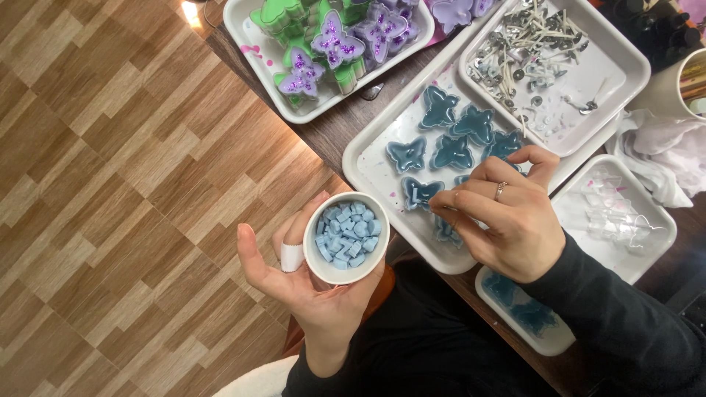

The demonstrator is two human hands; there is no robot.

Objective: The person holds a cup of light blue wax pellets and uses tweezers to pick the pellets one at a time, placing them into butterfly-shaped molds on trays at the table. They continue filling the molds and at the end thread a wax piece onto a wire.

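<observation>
Left hand (309, 279) cups a white cup (347, 237) over wood floor (110, 184); right hand (507, 217), grip pinched narrow, touches tray (368, 165) on dark table (331, 125).

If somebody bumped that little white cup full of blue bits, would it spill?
Probably. The white cup looks filled near its rim with loose blue pieces, so a tilt would likely shed some. It rests in the left hand, not on a table, so it seems light. The small, blocky pieces would likely scatter rather than roll far.

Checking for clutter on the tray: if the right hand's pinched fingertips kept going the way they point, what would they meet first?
Probably the blue butterfly mould right at the right hand's fingertips, on the white tray; depth is unclear.
</observation>
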